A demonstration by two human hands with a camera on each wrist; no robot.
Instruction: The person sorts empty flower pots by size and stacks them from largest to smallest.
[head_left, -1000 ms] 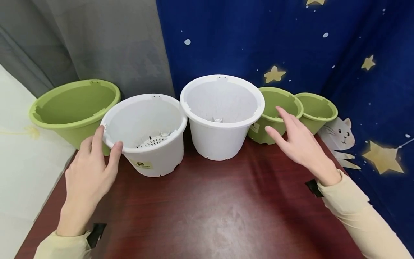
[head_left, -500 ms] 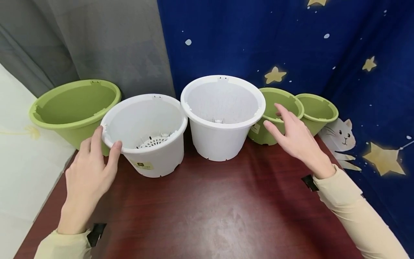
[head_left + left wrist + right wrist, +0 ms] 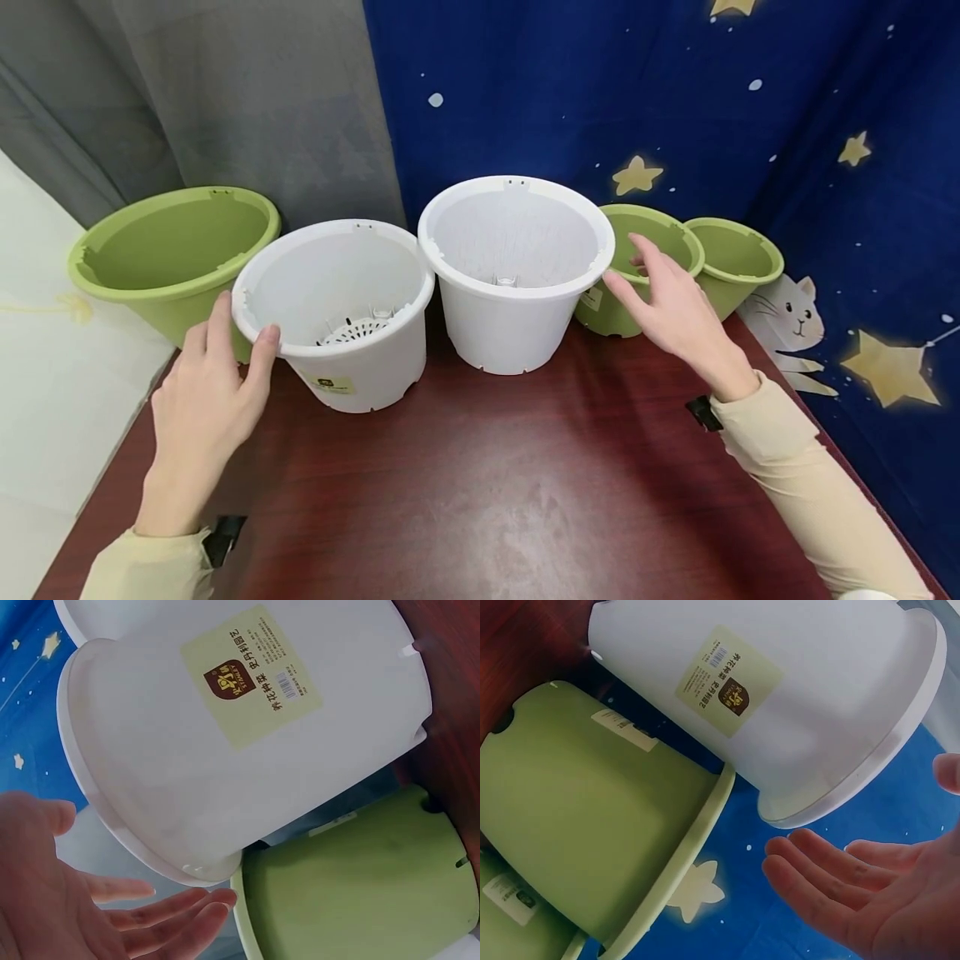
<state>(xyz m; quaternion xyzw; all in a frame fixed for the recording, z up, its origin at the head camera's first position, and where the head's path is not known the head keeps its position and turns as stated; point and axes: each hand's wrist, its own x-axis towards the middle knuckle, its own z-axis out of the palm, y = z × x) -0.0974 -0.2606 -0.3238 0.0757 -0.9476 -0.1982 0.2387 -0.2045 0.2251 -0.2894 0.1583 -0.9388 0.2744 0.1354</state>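
Note:
My left hand is at the left rim of the left white flowerpot, fingers relaxed and thumb spread. In the left wrist view its fingertips lie close to this pot's rim and the large green flowerpot; whether they touch cannot be told. Beside it stands a taller white flowerpot, rims nearly meeting. My right hand hovers at that pot's right side, holding nothing. In the right wrist view its loosely bent fingers are just apart from the rim of the labelled white flowerpot.
Two smaller green flowerpots stand at the right, partly behind the taller white one and my right hand. The large green flowerpot is at the far left. All stand along the back of a dark red table; grey and blue starry curtains hang behind.
My right hand and forearm have moved left, closer to the taller white flowerpot. My left hand has barely shifted, slightly left. The flowerpots stay in place.

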